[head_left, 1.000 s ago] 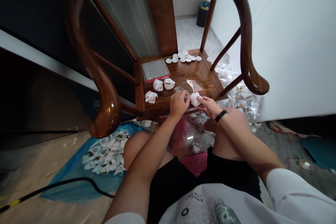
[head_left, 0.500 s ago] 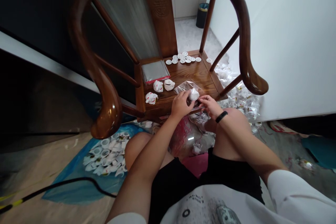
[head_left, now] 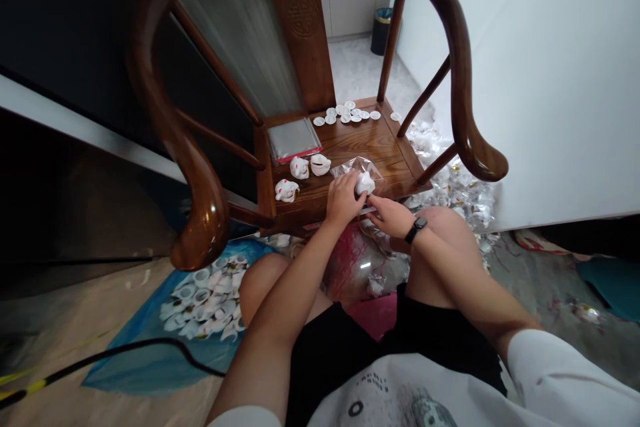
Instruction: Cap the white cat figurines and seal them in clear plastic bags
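At the front edge of the chair seat, my left hand (head_left: 345,199) is curled around a small white figurine (head_left: 365,183). Behind the figurine lies a clear plastic bag (head_left: 359,164); whether the figurine is in it or on it I cannot tell. My right hand (head_left: 393,215) is closed just below the figurine, its fingertips close to my left thumb; what they pinch is too small to make out. Left of my hands sit a white cat figurine with red marks (head_left: 299,167), another cat figurine (head_left: 287,191) and a white slotted figurine (head_left: 321,164).
A stack of clear bags (head_left: 295,140) and several white discs (head_left: 345,118) lie farther back on the wooden seat (head_left: 360,139). Curved chair arms rise on both sides. White pieces (head_left: 205,300) cover a blue sheet on the floor; bagged items (head_left: 465,187) are heaped at right.
My right hand has moved left and slightly down, under the figurine and closer to my left hand. The left hand keeps its hold. The view has shifted slightly.
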`<state>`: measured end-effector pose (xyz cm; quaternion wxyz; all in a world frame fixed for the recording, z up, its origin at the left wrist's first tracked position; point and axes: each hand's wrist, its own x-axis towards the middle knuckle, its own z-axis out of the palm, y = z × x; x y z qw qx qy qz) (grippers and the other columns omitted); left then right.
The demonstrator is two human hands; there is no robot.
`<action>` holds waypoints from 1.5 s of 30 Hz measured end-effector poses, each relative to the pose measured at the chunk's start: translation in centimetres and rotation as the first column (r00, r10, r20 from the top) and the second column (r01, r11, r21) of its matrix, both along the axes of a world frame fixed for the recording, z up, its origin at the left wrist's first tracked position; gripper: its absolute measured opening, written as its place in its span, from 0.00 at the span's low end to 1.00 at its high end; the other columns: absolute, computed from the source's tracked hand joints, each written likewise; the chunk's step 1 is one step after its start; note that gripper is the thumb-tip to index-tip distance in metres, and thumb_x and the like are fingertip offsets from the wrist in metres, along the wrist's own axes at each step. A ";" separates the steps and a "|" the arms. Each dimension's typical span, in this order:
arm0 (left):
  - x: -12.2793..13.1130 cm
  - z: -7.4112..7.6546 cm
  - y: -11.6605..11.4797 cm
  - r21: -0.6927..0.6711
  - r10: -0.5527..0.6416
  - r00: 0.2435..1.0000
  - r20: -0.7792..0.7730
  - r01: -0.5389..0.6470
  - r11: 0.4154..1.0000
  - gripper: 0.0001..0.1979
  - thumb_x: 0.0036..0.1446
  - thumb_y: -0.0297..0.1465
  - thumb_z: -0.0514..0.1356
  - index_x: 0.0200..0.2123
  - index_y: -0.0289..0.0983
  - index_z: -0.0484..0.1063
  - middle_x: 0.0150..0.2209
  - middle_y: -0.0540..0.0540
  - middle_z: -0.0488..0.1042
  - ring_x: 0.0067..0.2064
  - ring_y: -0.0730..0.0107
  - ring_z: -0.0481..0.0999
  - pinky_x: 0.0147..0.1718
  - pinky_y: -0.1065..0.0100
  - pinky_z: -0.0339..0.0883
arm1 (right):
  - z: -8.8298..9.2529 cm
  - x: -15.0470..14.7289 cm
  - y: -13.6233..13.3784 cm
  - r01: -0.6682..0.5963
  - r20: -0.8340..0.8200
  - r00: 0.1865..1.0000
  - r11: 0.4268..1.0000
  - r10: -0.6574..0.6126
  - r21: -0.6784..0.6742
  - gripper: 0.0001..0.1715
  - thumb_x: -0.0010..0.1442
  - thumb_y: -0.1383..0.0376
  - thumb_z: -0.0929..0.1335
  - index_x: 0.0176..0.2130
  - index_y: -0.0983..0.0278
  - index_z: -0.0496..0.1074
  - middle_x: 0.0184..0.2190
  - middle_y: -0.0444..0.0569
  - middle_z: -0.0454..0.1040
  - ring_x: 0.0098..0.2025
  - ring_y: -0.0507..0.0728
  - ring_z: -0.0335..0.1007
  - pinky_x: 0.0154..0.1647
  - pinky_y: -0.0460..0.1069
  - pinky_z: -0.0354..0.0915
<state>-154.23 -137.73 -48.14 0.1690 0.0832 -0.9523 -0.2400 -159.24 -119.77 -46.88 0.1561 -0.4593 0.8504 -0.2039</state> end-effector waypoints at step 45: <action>-2.5 0.6 1.5 -0.095 0.174 0.985 0.002 -0.173 0.980 0.21 0.63 0.30 0.63 0.59 0.44 0.70 0.59 0.37 0.76 0.62 0.42 0.72 0.61 0.45 0.62 | 0.8 0.1 0.3 -0.058 0.026 0.998 0.998 0.057 0.032 0.18 0.70 0.59 0.69 0.57 0.58 0.79 0.66 0.55 0.74 0.51 0.62 0.81 0.51 0.52 0.71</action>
